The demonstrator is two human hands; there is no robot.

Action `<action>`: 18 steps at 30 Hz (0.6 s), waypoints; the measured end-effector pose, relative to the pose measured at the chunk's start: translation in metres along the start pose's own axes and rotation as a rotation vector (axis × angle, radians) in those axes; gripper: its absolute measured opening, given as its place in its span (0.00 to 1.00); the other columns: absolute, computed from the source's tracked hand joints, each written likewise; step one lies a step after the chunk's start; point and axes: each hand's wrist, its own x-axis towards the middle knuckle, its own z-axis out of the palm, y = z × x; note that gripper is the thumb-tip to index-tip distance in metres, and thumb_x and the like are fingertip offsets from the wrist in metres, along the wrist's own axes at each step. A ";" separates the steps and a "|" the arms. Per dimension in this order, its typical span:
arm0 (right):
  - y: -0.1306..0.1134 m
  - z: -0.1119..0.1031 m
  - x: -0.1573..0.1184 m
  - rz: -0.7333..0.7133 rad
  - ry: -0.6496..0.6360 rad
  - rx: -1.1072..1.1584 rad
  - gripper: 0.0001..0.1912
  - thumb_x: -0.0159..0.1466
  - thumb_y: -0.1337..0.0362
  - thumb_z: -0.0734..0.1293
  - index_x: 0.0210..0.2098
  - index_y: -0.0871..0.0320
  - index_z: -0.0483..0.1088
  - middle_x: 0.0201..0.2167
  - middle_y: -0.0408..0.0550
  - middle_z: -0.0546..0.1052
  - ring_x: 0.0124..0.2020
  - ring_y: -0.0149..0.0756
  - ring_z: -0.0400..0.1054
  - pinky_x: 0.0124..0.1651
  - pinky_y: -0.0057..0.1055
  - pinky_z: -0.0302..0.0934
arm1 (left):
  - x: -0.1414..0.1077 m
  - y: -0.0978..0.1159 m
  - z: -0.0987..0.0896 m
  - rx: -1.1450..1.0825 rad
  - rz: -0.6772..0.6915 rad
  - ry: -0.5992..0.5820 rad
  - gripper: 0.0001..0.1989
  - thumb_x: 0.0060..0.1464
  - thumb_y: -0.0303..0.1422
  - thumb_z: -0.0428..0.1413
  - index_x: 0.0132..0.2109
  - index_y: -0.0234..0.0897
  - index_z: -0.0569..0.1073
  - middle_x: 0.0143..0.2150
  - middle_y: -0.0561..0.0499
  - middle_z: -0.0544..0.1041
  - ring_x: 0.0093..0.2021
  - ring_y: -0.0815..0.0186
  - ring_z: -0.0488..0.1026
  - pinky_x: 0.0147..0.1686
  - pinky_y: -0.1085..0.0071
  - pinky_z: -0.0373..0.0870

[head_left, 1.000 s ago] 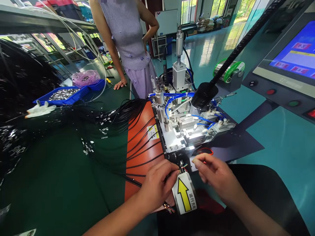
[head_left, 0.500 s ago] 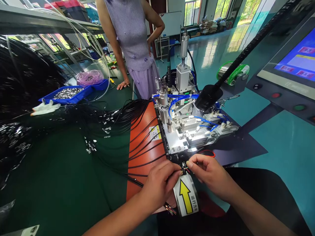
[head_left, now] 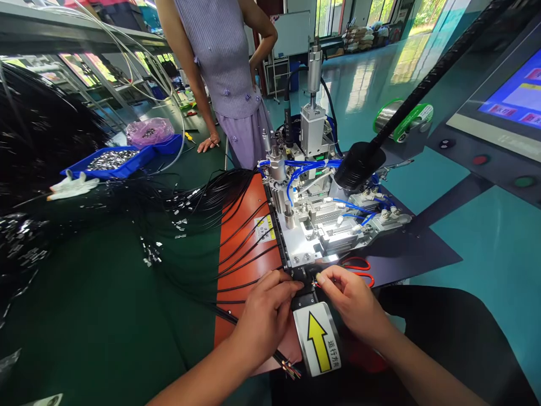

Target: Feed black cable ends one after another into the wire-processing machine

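My left hand (head_left: pixel 269 307) is closed at the front edge of the machine (head_left: pixel 333 220), its fingertips pressed on a black cable end near the black fixture (head_left: pixel 302 277). Just to the right, my right hand (head_left: pixel 353 299) pinches the thin coloured wires (head_left: pixel 315 282) of that cable between thumb and index finger. Below the fingers is a metal plate with a yellow arrow (head_left: pixel 319 341). Several black cables (head_left: pixel 249 260) cross the orange mat (head_left: pixel 242 225) to the machine. More cable ends with bare coloured wires (head_left: pixel 291 369) lie under my left hand.
Red-handled scissors (head_left: pixel 364 279) lie right of the fixture. A blue tray of metal parts (head_left: pixel 110 162), white gloves (head_left: pixel 72 186) and cable bundles are on the left. Across the bench stands a person (head_left: pixel 220 73), one hand on it. A black flexible arm and a control panel (head_left: pixel 499 141) are on the right.
My left hand has moved slightly left and up, toward the black fixture, with the cable end. My right hand has shifted slightly left. The scissors show more; the whole view has shifted a little.
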 end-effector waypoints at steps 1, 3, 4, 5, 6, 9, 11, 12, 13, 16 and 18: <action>0.000 0.000 0.000 -0.001 0.001 -0.003 0.17 0.69 0.53 0.61 0.30 0.57 0.69 0.25 0.41 0.69 0.28 0.34 0.63 0.31 0.29 0.56 | 0.000 0.000 0.000 -0.005 -0.001 0.001 0.16 0.62 0.20 0.49 0.46 0.39 0.79 0.43 0.46 0.76 0.44 0.62 0.74 0.42 0.67 0.73; 0.000 0.000 0.000 0.000 0.005 -0.008 0.17 0.69 0.53 0.61 0.30 0.57 0.69 0.26 0.41 0.69 0.28 0.34 0.63 0.31 0.29 0.57 | 0.001 0.001 0.000 -0.018 -0.001 0.006 0.17 0.61 0.19 0.49 0.46 0.39 0.79 0.43 0.46 0.76 0.44 0.62 0.74 0.42 0.67 0.73; 0.000 0.000 0.000 0.002 0.006 -0.009 0.17 0.69 0.53 0.61 0.30 0.57 0.68 0.26 0.41 0.70 0.28 0.34 0.63 0.31 0.29 0.56 | 0.001 0.001 0.000 -0.022 0.000 0.010 0.17 0.61 0.19 0.49 0.46 0.39 0.79 0.43 0.46 0.76 0.44 0.63 0.74 0.42 0.67 0.73; 0.000 0.001 0.000 0.005 0.007 -0.012 0.17 0.69 0.53 0.61 0.30 0.57 0.68 0.26 0.41 0.69 0.28 0.34 0.63 0.31 0.29 0.56 | 0.001 0.001 0.000 -0.022 0.001 0.011 0.17 0.61 0.19 0.49 0.46 0.39 0.79 0.43 0.46 0.76 0.44 0.63 0.74 0.42 0.67 0.72; 0.000 0.001 0.000 0.008 0.009 -0.015 0.17 0.69 0.53 0.61 0.29 0.57 0.68 0.26 0.41 0.69 0.28 0.34 0.63 0.31 0.29 0.56 | 0.001 0.001 0.000 -0.017 0.001 0.010 0.16 0.61 0.19 0.49 0.46 0.39 0.79 0.43 0.46 0.76 0.44 0.63 0.74 0.42 0.67 0.72; 0.002 0.002 0.000 0.011 0.019 -0.037 0.17 0.69 0.53 0.61 0.29 0.56 0.68 0.26 0.41 0.69 0.29 0.34 0.63 0.31 0.30 0.56 | 0.001 0.001 0.000 0.014 0.003 0.008 0.16 0.61 0.19 0.50 0.46 0.39 0.79 0.43 0.46 0.76 0.43 0.62 0.74 0.42 0.67 0.72; 0.003 0.002 0.001 0.007 0.028 -0.056 0.17 0.69 0.53 0.61 0.29 0.56 0.68 0.25 0.41 0.69 0.29 0.35 0.63 0.32 0.30 0.56 | 0.001 0.001 0.001 0.033 0.009 0.011 0.16 0.61 0.19 0.50 0.45 0.38 0.79 0.42 0.46 0.77 0.43 0.62 0.74 0.41 0.67 0.73; 0.003 0.003 0.001 0.007 0.032 -0.064 0.16 0.69 0.53 0.60 0.29 0.56 0.67 0.25 0.41 0.69 0.29 0.35 0.63 0.32 0.30 0.56 | 0.001 0.001 0.001 0.041 0.013 0.012 0.16 0.61 0.19 0.50 0.45 0.38 0.79 0.42 0.46 0.77 0.43 0.62 0.74 0.41 0.67 0.72; 0.003 0.003 0.001 0.008 0.036 -0.071 0.17 0.69 0.53 0.60 0.29 0.56 0.67 0.25 0.41 0.69 0.29 0.35 0.63 0.32 0.30 0.56 | 0.001 0.001 0.001 0.048 0.017 0.012 0.16 0.60 0.19 0.50 0.44 0.38 0.79 0.43 0.46 0.76 0.43 0.62 0.73 0.41 0.67 0.72; 0.002 0.004 0.000 0.021 0.042 -0.073 0.17 0.69 0.53 0.60 0.28 0.55 0.66 0.25 0.41 0.69 0.29 0.35 0.63 0.31 0.30 0.57 | 0.001 0.000 0.002 0.068 0.032 0.010 0.16 0.60 0.18 0.50 0.45 0.38 0.79 0.43 0.45 0.76 0.43 0.61 0.73 0.41 0.66 0.72; 0.001 0.005 0.000 0.031 0.046 -0.075 0.17 0.69 0.53 0.60 0.28 0.55 0.65 0.25 0.41 0.68 0.28 0.35 0.62 0.31 0.30 0.56 | 0.001 -0.002 0.003 0.082 0.042 0.004 0.17 0.60 0.18 0.49 0.46 0.38 0.78 0.43 0.45 0.76 0.43 0.61 0.73 0.40 0.66 0.72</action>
